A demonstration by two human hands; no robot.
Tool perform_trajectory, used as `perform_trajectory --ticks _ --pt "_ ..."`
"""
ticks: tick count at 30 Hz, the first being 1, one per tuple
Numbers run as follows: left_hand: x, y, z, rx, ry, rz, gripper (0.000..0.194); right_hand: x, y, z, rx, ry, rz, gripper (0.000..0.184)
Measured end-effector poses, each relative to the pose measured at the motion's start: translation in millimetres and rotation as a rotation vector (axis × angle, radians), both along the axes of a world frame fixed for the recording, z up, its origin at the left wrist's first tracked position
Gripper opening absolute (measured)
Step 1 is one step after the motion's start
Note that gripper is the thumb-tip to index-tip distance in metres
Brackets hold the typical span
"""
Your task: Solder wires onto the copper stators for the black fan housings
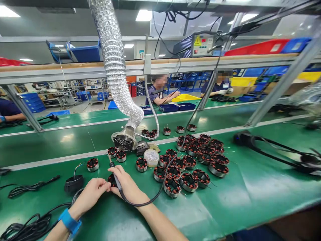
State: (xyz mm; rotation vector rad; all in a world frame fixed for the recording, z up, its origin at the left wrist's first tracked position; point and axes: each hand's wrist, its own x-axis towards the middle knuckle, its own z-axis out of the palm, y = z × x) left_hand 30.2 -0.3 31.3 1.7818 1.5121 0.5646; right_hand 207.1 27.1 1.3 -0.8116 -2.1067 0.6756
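My right hand (129, 185) is closed around the grey handle of a soldering iron (117, 177), its tip end pointing up and away from me. Under that hand sits a motor stator (112, 180), a ring with copper windings, partly covered by my fingers. My left hand (94, 192), wearing a blue wrist strap (69, 221), pinches at the stator's left side. A thin solder wire (97, 167) runs down to this hand; its end is hidden by the fingers. More stators (121, 155) stand just beyond, next to a round whitish container (151, 158).
Many stators (189, 182) crowd the green bench to the right. A foil duct (117, 67) hangs down to a fume hood (124, 140). The iron's cable loops across the bench. Black cables (27, 224) lie at left, a black strap (265, 140) at right. Co-workers (160, 90) sit opposite.
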Motion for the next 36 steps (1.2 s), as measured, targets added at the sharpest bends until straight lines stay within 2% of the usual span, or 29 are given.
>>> perform_trajectory --ticks 4,9,14,19,25,31,36 --pt "-8 2 1.7 -0.061 -0.045 0.022 0.053 0 2 -1.9 -0.006 -0.021 -0.013 0.071" --pt "-25 -5 14.3 -0.223 -0.253 0.096 0.047 1 0 0.7 -0.021 -0.021 -0.013 0.076" --pt "-13 -6 12.2 -0.179 -0.238 0.219 0.052 1 -2 2.1 -0.027 -0.002 0.001 0.073" --pt "-2 -3 5.1 -0.087 -0.187 0.237 0.06 0 -3 3.1 -0.038 -0.039 -0.01 0.074" --pt "-10 -7 13.2 -0.246 -0.298 0.247 0.054 -1 -3 0.3 -0.011 -0.041 -0.017 0.077" --pt "1 -6 10.4 -0.189 -0.285 0.371 0.052 -3 -4 -1.4 0.013 -0.066 -0.027 0.076" --pt "5 -4 7.5 -0.143 -0.257 0.342 0.057 -4 -3 -2.7 0.036 -0.048 -0.039 0.079"
